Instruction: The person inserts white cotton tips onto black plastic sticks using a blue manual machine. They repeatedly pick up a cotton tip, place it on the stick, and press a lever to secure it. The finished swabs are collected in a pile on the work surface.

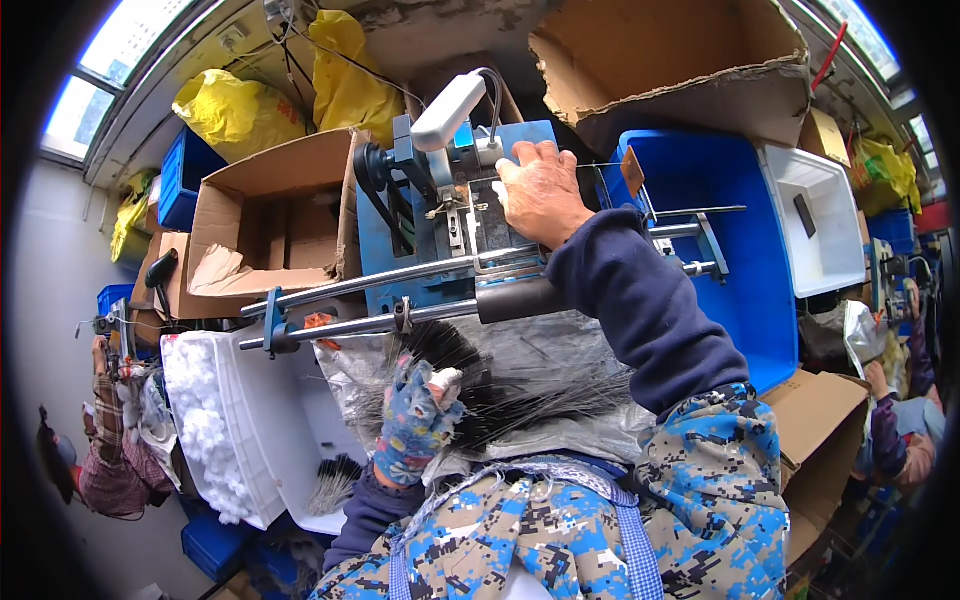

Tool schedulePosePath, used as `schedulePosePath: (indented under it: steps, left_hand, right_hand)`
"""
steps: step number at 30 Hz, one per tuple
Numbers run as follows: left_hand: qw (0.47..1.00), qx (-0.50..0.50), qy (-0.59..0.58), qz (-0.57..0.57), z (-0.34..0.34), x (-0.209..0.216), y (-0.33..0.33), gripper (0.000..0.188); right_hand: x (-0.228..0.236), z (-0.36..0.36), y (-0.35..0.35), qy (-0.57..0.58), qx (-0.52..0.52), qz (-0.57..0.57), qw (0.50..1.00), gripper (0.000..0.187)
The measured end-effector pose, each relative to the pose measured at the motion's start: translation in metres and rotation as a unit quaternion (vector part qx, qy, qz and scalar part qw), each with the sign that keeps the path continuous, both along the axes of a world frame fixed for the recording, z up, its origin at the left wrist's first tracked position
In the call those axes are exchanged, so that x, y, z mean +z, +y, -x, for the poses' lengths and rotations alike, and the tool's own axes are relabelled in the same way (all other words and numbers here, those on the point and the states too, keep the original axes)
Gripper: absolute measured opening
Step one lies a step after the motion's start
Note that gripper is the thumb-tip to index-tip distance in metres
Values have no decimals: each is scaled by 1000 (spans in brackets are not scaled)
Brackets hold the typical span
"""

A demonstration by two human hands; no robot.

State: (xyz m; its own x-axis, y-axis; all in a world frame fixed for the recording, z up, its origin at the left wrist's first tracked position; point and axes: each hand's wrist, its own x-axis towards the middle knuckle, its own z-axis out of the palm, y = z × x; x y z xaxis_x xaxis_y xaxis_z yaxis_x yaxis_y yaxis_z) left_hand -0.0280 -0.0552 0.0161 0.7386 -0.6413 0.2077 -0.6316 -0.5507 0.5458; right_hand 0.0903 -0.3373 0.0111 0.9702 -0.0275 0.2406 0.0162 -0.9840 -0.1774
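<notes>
Dark bristles [480,385] touch the curled, gloved left hand [415,420].

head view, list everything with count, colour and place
machine: one, blue and metal, centre
rods: at least two, silver, across machine
white device: one, white, above machine
bristle bunches: two, dark, below machine and lower left
fluff: many pieces, white, left tub
tubs: several, blue or white, both sides
boxes: several, brown cardboard, both sides
bags: several, yellow, left and far right
window areas: two, pale, upper corners
other people: at least two, mixed clothing, both edges
own sleeves: two, navy, lower middle
left hand: one, blue patterned glove, at bristles
right hand: one, bare, on machine
</notes>
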Motion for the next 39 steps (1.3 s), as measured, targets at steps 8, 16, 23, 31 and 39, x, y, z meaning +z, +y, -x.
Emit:
schedulePosePath:
  steps: [8,16,23,31,39]
  left_hand:
    - [1000,-2,1,-4,-1,5,-10,39]
    - [997,-19,-77,-11,-3,-1,-4,43]
    - [996,29,77,24,10,-11,-7,34]
    - [998,-15,-51,-26,3,-1,6,39]
    - [970,113,204,67,9,-27,27,46]
  right_hand:
    - [12,45,-2,32,9,-37,999,59]
    - [18,44,1,97,4,-104,990,59]
    - [14,36,28,74,11,-101,992,64]
    - [8,23,61,19,41,-108,993,66]
    - [19,43,1,121,39,-59,990,52]
